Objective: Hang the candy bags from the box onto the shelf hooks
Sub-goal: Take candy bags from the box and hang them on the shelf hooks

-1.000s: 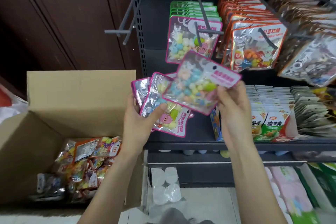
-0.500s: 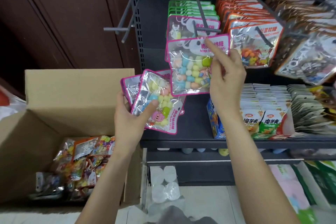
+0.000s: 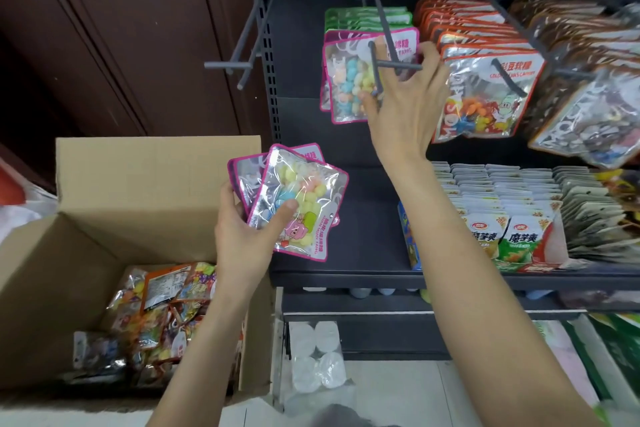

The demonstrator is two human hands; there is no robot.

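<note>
My left hand (image 3: 247,236) holds a small fan of pink-edged candy bags (image 3: 294,201) above the open cardboard box (image 3: 149,177), thumb pressed on the front one. My right hand (image 3: 405,104) is raised at the grey shelf hook (image 3: 384,28), fingers around the front pink-edged candy bag (image 3: 346,80), which hangs on that hook in front of green bags. The hook's crossbar runs across my fingers. More mixed candy bags (image 3: 159,319) lie in the bottom of the box.
An empty grey hook (image 3: 242,59) juts out at the left of the shelf. Orange-topped bags (image 3: 485,90) and silver bags (image 3: 588,107) hang to the right. Below, a shelf (image 3: 346,274) carries rows of snack packets (image 3: 512,236). Dark wood panels stand behind the box.
My right hand has carried one pink-edged bag up from beside the left hand and onto the hook. My left hand has kept its bags, drifting slightly lower.
</note>
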